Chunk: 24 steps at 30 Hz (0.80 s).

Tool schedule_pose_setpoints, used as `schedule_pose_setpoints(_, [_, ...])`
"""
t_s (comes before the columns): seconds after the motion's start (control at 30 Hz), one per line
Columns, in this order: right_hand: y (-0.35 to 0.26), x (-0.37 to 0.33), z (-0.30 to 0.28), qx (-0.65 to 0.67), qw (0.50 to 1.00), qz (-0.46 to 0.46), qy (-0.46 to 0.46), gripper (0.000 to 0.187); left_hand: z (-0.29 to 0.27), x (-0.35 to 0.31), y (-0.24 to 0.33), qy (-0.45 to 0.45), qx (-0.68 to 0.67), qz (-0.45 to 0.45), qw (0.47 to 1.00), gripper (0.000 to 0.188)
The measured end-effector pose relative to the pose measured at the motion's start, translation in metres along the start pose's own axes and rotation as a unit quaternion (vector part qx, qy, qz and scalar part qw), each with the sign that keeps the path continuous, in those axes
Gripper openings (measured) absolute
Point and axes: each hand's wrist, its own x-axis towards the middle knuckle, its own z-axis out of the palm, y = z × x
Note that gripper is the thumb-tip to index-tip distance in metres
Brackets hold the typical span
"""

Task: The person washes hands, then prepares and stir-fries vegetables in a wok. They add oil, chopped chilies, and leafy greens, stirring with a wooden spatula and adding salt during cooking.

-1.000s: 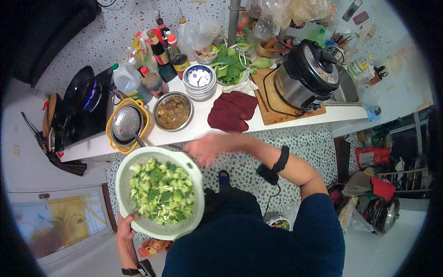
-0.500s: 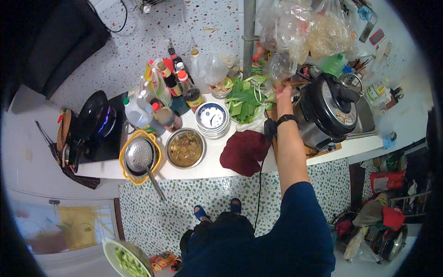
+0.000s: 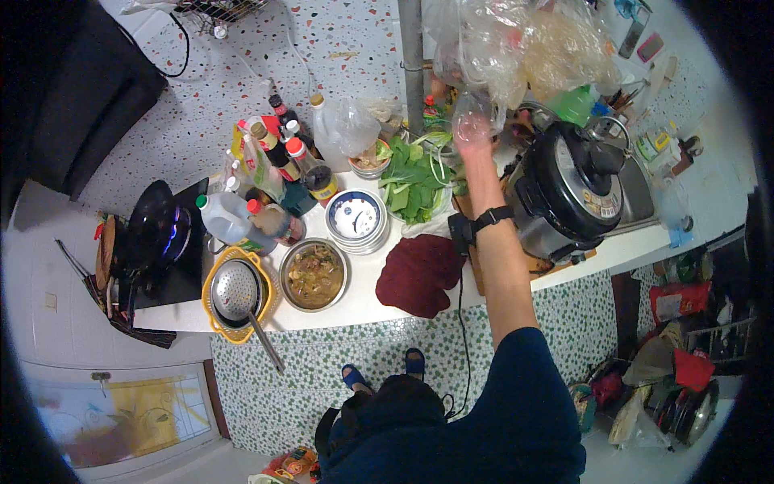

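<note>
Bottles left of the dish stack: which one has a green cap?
The translucent jug nearest the black cooktop. Its cap is green; the bottle just right of it has a red one, and no other cap there looks green.

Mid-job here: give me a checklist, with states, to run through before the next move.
1. Right hand has a firm grip: cannot tell; it is blurred beside the clear plastic bags.
2. Left hand visible: not ok, out of view.
3. Burner flame lit at the wok: ok, blue.
4. Skimmer handle within the counter: not ok, it juts past the front edge.
5. Steel bowl of food upright: ok.
6. Electric pressure cooker lid locked: cannot tell, though it is on.
</note>
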Motion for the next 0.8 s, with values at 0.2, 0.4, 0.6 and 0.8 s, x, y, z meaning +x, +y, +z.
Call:
schedule_pose_setpoints(0.2, [0.027, -0.070, 0.081, 0.080, 0.992, 0.069, -0.065, 0.010, -0.029, 0.005, -0.033, 0.003, -0.026, 0.011, 1.000, 0.046])
schedule_pose_setpoints(0.4, [0.071, -0.279, 0.081, -0.154, 0.983, 0.100, -0.009, 0.012, -0.148, -0.007, -0.127, 0.125, -0.007, 0.163, 0.979, 0.047])
schedule_pose_setpoints(0.6, [0.104, -0.524, 0.077, -0.332, 0.920, 0.207, -0.030, 0.053, -0.216, 0.078, -0.133, 0.191, -0.563, -0.134, 0.792, 0.031])
schedule_pose_setpoints(0.8, [0.158, -0.572, 0.156, -0.435, 0.865, 0.243, -0.057, 0.049, -0.272, 0.149, -0.072, 0.052, -0.497, -0.050, 0.864, 0.031])
